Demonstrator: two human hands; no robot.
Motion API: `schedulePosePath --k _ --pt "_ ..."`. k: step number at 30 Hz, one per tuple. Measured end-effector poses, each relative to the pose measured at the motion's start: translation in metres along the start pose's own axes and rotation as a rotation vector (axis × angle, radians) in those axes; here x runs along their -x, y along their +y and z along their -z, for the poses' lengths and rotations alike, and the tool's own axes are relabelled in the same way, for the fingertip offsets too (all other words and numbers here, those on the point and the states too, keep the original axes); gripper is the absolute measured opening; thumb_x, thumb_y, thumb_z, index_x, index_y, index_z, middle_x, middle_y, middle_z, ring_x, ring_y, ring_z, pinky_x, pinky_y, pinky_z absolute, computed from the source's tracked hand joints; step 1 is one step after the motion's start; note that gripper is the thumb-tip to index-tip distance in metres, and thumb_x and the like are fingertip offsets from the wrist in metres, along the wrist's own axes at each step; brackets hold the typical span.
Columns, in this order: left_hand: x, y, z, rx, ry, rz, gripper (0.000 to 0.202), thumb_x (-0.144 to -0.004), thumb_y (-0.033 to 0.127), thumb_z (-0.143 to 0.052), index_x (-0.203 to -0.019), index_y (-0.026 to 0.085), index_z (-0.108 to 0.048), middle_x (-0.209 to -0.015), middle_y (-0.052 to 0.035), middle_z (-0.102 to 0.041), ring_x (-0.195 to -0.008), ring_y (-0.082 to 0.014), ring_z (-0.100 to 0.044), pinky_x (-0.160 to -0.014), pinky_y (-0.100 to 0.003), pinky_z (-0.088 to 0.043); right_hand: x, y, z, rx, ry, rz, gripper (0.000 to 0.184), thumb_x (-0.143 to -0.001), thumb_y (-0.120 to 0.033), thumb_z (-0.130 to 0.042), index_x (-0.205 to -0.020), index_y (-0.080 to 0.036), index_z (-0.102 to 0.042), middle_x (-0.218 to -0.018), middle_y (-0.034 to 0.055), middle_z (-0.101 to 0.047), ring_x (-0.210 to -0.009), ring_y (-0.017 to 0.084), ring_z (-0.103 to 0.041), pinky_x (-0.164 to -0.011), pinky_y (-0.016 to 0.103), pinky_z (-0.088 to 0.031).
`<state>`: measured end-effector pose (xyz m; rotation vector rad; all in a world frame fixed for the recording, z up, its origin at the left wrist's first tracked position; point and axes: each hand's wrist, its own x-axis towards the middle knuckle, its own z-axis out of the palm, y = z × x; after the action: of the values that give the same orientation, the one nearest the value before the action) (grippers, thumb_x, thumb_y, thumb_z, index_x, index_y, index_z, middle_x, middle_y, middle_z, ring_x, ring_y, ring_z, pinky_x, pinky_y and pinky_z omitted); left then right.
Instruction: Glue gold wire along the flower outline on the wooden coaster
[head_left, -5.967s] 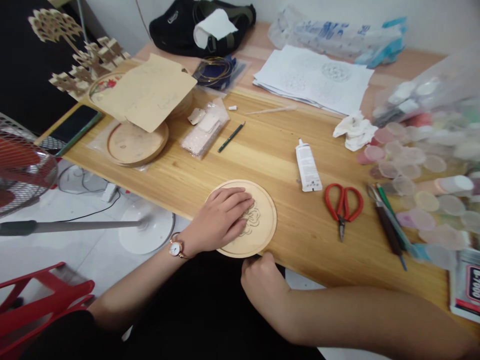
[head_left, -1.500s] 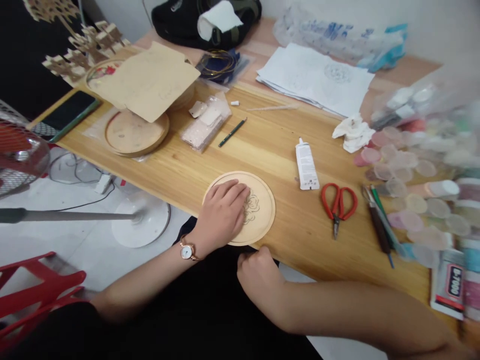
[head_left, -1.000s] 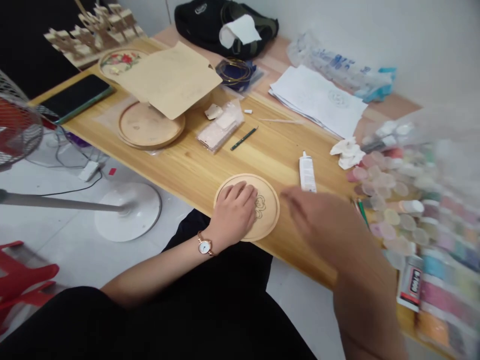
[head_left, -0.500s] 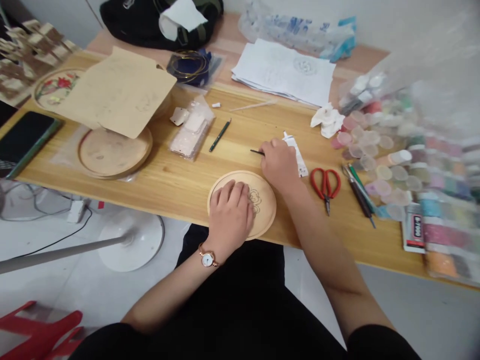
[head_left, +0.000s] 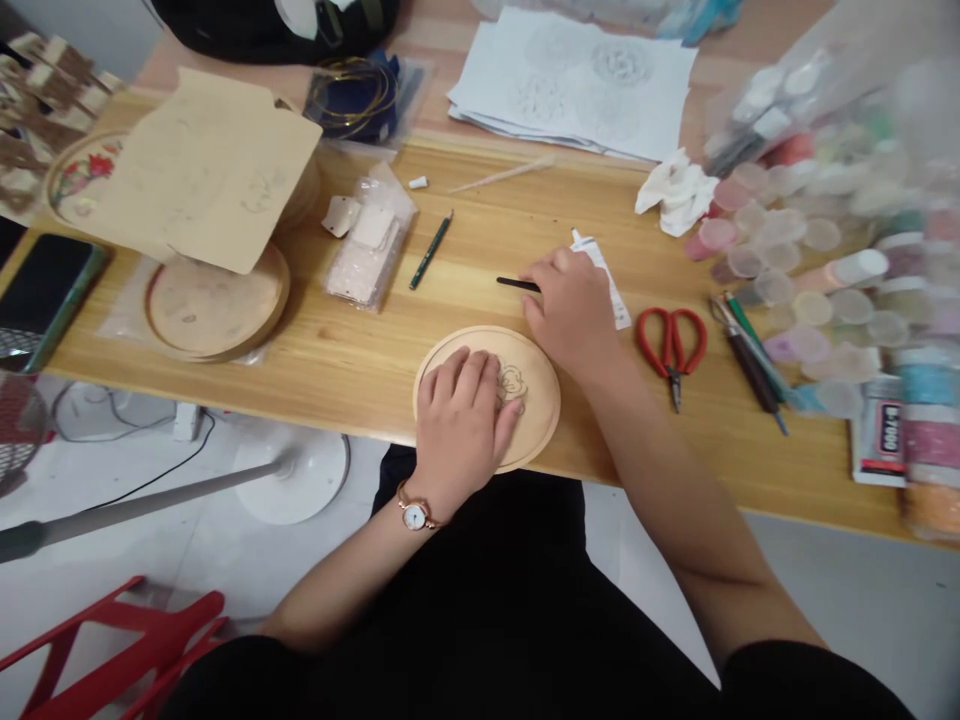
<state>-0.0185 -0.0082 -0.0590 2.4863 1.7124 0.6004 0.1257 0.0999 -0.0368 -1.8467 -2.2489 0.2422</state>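
Note:
A round wooden plate [head_left: 450, 345] with a line-drawn flower lies at the table's front edge. My left hand [head_left: 463, 420] rests on it, fingers stretched out and covering part of the drawing. Just beyond the plate's right side, my right hand [head_left: 574, 305] is closed on one end of a thin black tool [head_left: 517, 284]. The tool points left, low over the wood; its exact kind is unclear. A white tube [head_left: 611, 285] lies partly hidden behind my right hand. Red-handled pliers [head_left: 673, 350] are to the right of that hand.
Left of centre are a dark green pencil [head_left: 431, 250], a bag of pale pieces [head_left: 367, 255] and more wooden plates [head_left: 217, 305] under brown paper [head_left: 214, 170]. Paint pots [head_left: 810, 310] crowd the right, near a glue tube [head_left: 879, 430]. Printed sheets [head_left: 570, 85] lie at the back.
The view has shifted a little. More of the black tool shows beside my right hand. My left thumb has spread away from the fingers; that hand stays on the plate.

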Motion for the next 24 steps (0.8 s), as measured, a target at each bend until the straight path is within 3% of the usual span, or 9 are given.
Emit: schedulePosePath --k 7,10,13,16,24 --pt "0.0 0.0 -0.001 -0.012 -0.001 0.003 0.05 -0.097 0.047 -0.038 -0.126 0.009 -0.054 -0.126 -0.0156 -0.06 -0.122 -0.033 -0.049 -0.099 -0.047 -0.038 0.001 -0.002 0.005 -0.081 0.023 -0.02 0.023 -0.085 -0.017 -0.051 -0.103 -0.016 -0.066 -0.111 0.0124 -0.062 -0.111 0.029 -0.052 -0.093 0.044 -0.039" --pt "0.001 0.0 -0.001 -0.004 0.002 0.009 0.051 -0.097 0.048 -0.038 -0.127 0.011 -0.054 -0.126 -0.0159 -0.06 -0.122 -0.0326 -0.049 -0.099 -0.047 -0.038 0.002 -0.003 0.006 -0.181 0.011 0.017 0.022 -0.084 -0.015 -0.051 -0.098 -0.016 -0.067 -0.105 0.01 -0.066 -0.105 0.024 -0.056 -0.089 0.038 -0.042" --pt "0.001 0.0 -0.001 0.004 -0.004 0.014 0.052 -0.096 0.048 -0.039 -0.126 0.009 -0.054 -0.126 -0.0165 -0.06 -0.122 -0.0329 -0.049 -0.099 -0.047 -0.038 0.004 -0.003 0.009 -0.261 -0.054 0.035 0.019 -0.082 -0.016 -0.052 -0.091 -0.016 -0.068 -0.084 0.0036 -0.067 -0.081 0.017 -0.06 -0.074 0.03 -0.043" --pt "0.0 0.0 0.0 0.0 -0.007 0.0 0.052 -0.096 0.047 -0.039 -0.125 0.007 -0.055 -0.126 -0.0172 -0.059 -0.122 -0.033 -0.049 -0.098 -0.046 -0.038 0.007 -0.003 0.015 -0.3 -0.182 0.055 0.013 -0.077 -0.017 -0.056 -0.083 -0.016 -0.068 -0.064 -0.0021 -0.061 -0.062 0.012 -0.053 -0.061 0.026 -0.036" --pt "0.001 0.0 0.0 -0.036 -0.002 -0.004 0.05 -0.096 0.048 -0.039 -0.126 0.011 -0.054 -0.125 -0.0155 -0.06 -0.122 -0.0313 -0.049 -0.098 -0.044 -0.039 0.01 -0.007 0.017 -0.321 -0.314 0.112 0.006 -0.072 -0.015 -0.061 -0.073 -0.016 -0.068 -0.061 -0.004 -0.058 -0.059 0.009 -0.048 -0.06 0.025 -0.032"
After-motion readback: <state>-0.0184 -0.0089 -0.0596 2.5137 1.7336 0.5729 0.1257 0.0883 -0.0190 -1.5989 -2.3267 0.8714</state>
